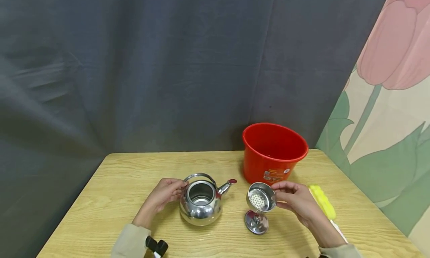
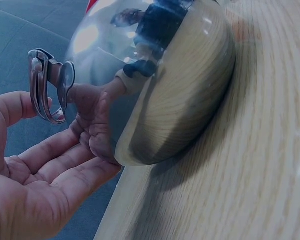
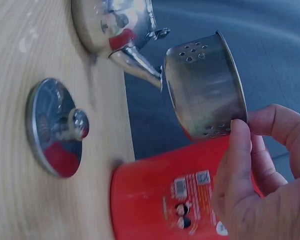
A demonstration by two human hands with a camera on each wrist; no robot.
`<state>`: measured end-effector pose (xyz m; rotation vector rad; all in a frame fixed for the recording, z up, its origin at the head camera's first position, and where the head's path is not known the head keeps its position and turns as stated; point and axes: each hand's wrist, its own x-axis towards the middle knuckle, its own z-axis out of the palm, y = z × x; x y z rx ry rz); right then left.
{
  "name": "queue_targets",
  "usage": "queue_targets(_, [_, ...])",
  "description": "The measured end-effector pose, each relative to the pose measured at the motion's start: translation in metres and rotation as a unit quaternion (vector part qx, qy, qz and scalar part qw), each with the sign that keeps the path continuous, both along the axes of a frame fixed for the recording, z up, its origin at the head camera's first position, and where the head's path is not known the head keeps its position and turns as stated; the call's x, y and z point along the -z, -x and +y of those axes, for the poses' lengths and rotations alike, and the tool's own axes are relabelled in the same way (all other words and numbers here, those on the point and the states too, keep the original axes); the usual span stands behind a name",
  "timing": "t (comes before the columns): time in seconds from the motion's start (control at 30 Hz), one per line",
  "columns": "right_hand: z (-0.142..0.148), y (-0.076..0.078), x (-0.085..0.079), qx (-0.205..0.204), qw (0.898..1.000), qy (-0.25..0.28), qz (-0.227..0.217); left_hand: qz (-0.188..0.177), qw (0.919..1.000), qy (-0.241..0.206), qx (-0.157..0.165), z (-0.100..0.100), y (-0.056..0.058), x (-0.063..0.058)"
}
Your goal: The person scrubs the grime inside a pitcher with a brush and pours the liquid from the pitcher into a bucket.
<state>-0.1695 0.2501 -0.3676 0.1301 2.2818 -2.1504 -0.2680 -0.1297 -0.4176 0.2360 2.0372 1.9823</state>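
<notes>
A shiny steel teapot without its lid stands on the table, its spout towards the right. My left hand is at its left side. In the left wrist view, the fairly straight fingers rest against the teapot's round body, just below the handle's hinge, and the thumb reaches to that hinge. My right hand pinches the rim of a steel tea strainer with a perforated bottom and holds it raised above the table. Below it lies the teapot lid, knob up.
A red bucket stands at the table's back right, behind the strainer. A yellow brush with a white handle lies right of my right hand, partly hidden by the forearm. A dark curtain hangs behind the wooden table.
</notes>
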Motion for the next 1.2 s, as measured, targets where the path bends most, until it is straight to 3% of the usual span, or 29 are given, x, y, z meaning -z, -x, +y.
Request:
queue_targets(0.3, [-0.021,0.011,-0.012,-0.021,1.000,0.003,0.015,0.005,1.0000,-0.003,0.002,0.001,0.001,0.001])
queue_targets(0.63, [-0.051,0.026,-0.025,-0.079,0.996,-0.005,0.028,0.009,0.9999,-0.006,0.001,0.005,0.003,0.004])
queue_targets(1.2, [-0.096,0.045,-0.024,-0.095,0.994,0.039,0.026,0.010,0.9998,-0.003,-0.015,0.008,0.003,0.005])
